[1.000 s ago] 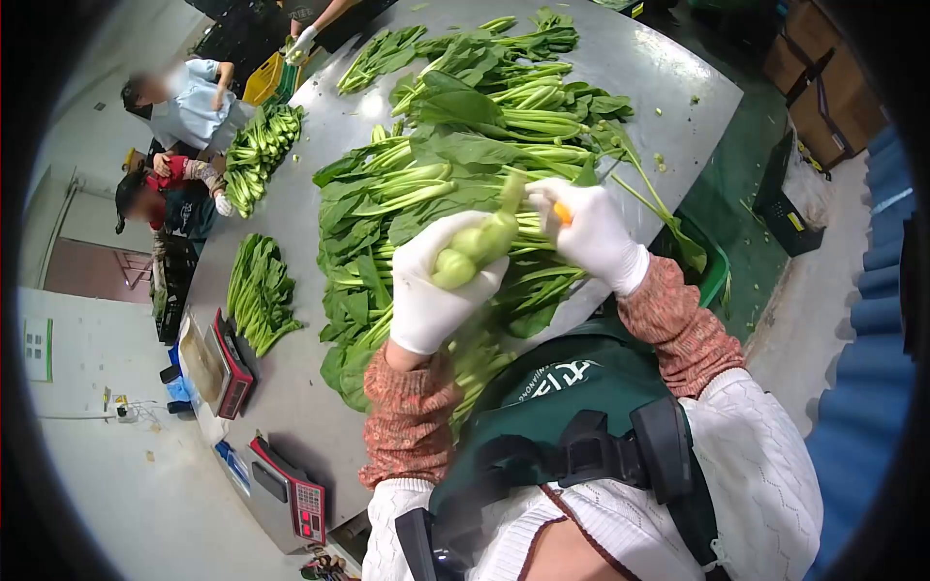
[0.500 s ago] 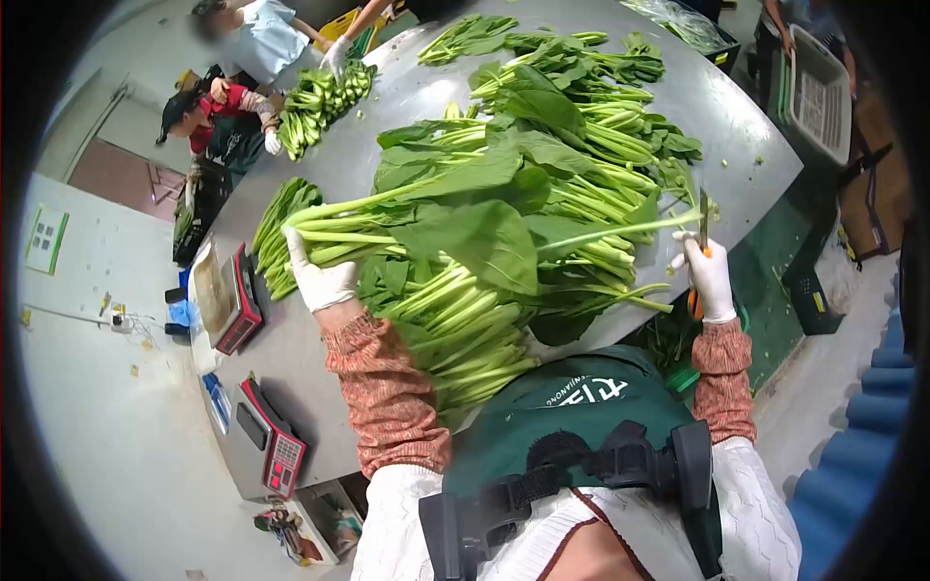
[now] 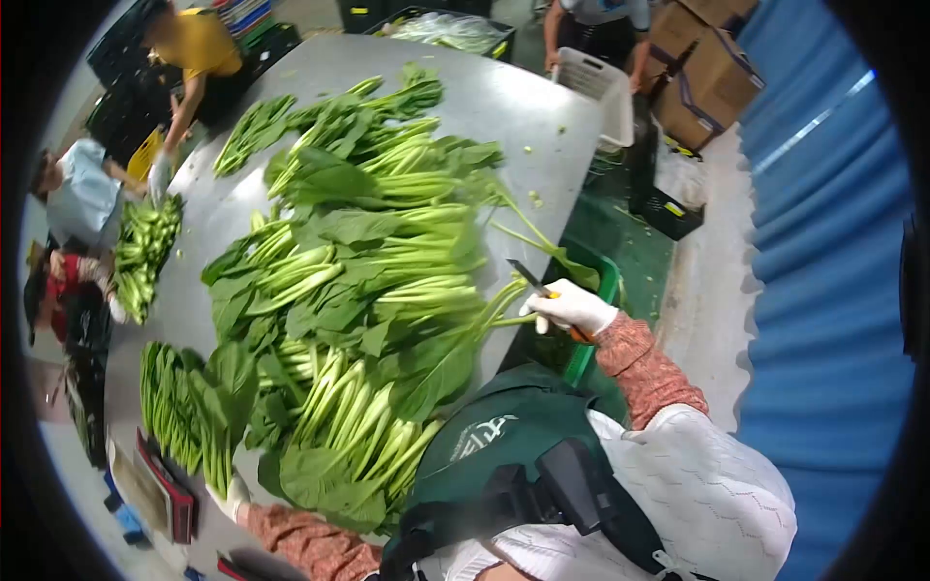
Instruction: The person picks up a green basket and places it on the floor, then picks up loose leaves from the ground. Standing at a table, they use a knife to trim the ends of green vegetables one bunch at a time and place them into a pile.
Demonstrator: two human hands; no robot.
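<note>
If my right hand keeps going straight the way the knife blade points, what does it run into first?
Probably the leafy stalk trailing off the pile of greens; the right hand holds the knife aimed up-left toward it. Depth is hard to judge here.

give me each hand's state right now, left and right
Left hand: mostly hidden behind a bunch of greens; grip cannot be told.
Right hand: closed on an orange-handled knife.

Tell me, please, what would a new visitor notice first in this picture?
First, the big heap of leafy greens that covers the middle of the steel table. Next, the right hand in a white glove at the table's near edge, holding scissors beside the stems, and the green bin just below it.
</note>
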